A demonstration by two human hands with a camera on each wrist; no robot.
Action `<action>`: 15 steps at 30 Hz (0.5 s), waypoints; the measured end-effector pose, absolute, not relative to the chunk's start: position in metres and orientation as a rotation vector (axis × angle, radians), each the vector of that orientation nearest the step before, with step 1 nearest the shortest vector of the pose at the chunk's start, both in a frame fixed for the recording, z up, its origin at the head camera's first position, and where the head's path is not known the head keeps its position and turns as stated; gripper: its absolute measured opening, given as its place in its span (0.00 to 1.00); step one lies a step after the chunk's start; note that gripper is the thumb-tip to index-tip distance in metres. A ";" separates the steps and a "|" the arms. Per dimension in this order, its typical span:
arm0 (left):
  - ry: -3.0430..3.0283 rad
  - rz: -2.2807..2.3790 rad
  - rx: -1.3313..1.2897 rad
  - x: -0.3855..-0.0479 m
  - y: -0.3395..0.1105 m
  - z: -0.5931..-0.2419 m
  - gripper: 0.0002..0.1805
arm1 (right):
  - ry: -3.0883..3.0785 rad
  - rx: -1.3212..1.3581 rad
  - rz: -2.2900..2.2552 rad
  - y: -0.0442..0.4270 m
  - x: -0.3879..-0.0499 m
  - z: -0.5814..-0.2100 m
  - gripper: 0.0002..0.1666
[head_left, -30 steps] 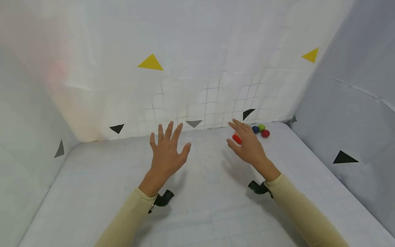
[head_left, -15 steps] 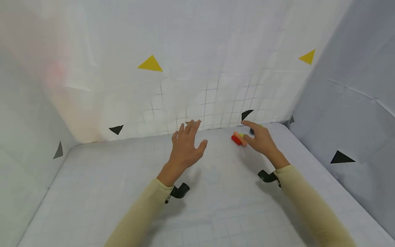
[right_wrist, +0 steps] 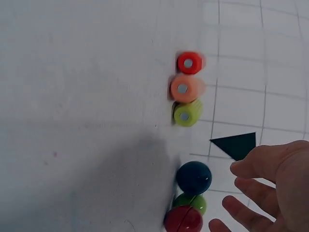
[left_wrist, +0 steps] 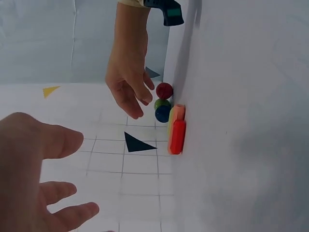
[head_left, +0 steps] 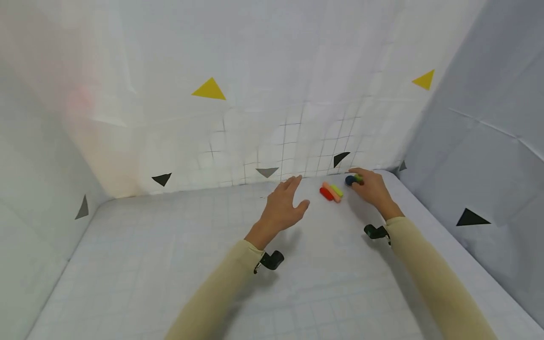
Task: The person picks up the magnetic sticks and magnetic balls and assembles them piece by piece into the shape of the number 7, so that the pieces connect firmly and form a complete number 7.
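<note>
Above a blue ball [head_left: 350, 180], a green ball [right_wrist: 195, 203] and a red ball [right_wrist: 184, 220] hovers my right hand [head_left: 372, 187], its fingers spread and holding nothing. To its left lie three short sticks side by side: red [head_left: 326, 194], salmon [head_left: 331, 192] and yellow-green [head_left: 337, 190]. My left hand [head_left: 281, 208] is in the air left of the sticks, fingers extended, nothing in it. In the head view the right hand hides the red ball, which the left wrist view shows beside the other balls.
A white cloth-covered table [head_left: 170, 264] meets a white back wall [head_left: 263, 56] with grid lines and yellow, black and grey triangles. Grey side walls [head_left: 488, 156] stand left and right. Each wrist carries a small black device [head_left: 272, 259].
Both hands have moved to the right. My right hand has left the sticks, uncovering them, and is now over the balls; my left hand has come nearer the sticks.
</note>
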State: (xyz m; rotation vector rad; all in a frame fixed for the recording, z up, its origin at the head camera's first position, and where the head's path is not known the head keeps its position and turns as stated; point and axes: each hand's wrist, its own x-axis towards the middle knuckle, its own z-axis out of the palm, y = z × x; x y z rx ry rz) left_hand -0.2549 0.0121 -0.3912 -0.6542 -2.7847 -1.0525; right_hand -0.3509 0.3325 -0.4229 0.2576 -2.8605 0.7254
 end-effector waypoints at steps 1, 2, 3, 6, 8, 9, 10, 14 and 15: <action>-2.794 -1.079 -0.658 -0.256 0.016 -0.392 0.38 | -2.874 0.244 0.723 0.334 -0.354 -0.423 0.28; -2.804 -1.105 -0.660 -0.258 0.019 -0.393 0.38 | -2.888 0.226 0.725 0.336 -0.357 -0.423 0.29; -2.815 -1.124 -0.660 -0.259 0.023 -0.393 0.38 | -2.900 0.214 0.728 0.337 -0.360 -0.424 0.28; -2.854 -1.110 -0.679 -0.264 0.036 -0.394 0.38 | -2.922 0.171 0.716 0.340 -0.369 -0.425 0.27; -2.881 -1.042 -0.708 -0.266 0.043 -0.396 0.37 | -2.945 0.144 0.687 0.340 -0.374 -0.427 0.27; -2.891 -1.003 -0.720 -0.266 0.046 -0.398 0.37 | -2.960 0.137 0.655 0.340 -0.376 -0.428 0.27; -2.900 -0.959 -0.734 -0.266 0.049 -0.400 0.37 | -2.976 0.125 0.624 0.340 -0.378 -0.429 0.27; -2.921 -0.861 -0.758 -0.264 0.054 -0.407 0.38 | -3.026 0.097 0.515 0.339 -0.382 -0.435 0.27; -2.922 -0.856 -0.758 -0.263 0.055 -0.408 0.38 | -3.031 0.095 0.488 0.339 -0.383 -0.436 0.27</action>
